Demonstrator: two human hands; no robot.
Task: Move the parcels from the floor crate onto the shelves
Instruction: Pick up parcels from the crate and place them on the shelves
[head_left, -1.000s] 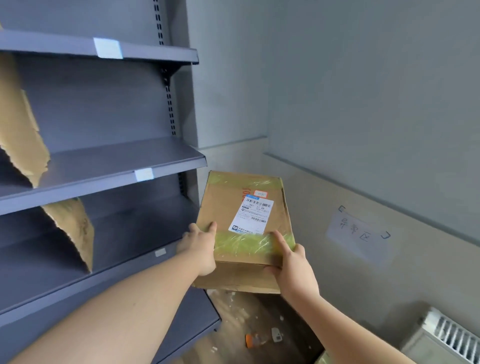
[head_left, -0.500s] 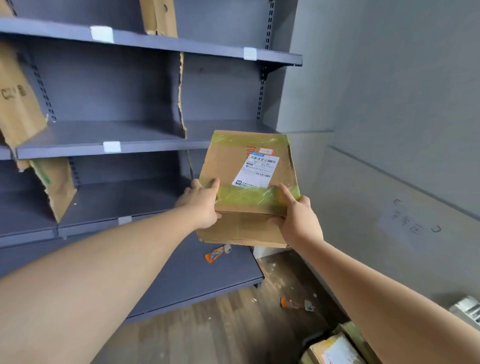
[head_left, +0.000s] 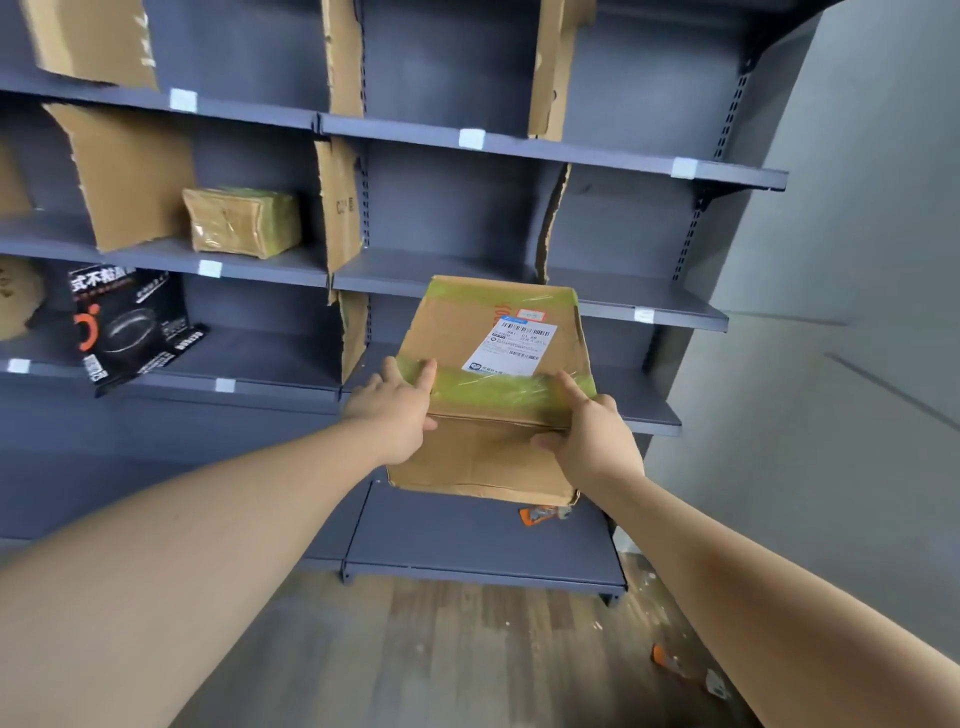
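Note:
I hold a brown cardboard parcel (head_left: 483, 447) with green tape and a white shipping label in front of the dark grey shelves (head_left: 613, 296). My left hand (head_left: 397, 405) grips its near left corner, thumb on top. On the near right corner my right hand (head_left: 589, 434) grips it the same way. The parcel hangs in the air before the right bay, level with the lower shelves. The floor crate is out of view.
A taped brown parcel (head_left: 241, 221) sits on a middle shelf at left. A black printed box (head_left: 130, 325) leans on the shelf below it. Cardboard dividers (head_left: 340, 202) split the bays. An orange scrap (head_left: 543, 514) lies on the bottom shelf. Grey wall (head_left: 857, 260) at right.
The view has swung left, bringing more of the shelf unit into sight. Both hands have carried the parcel along, and it now hangs in front of the right bay.

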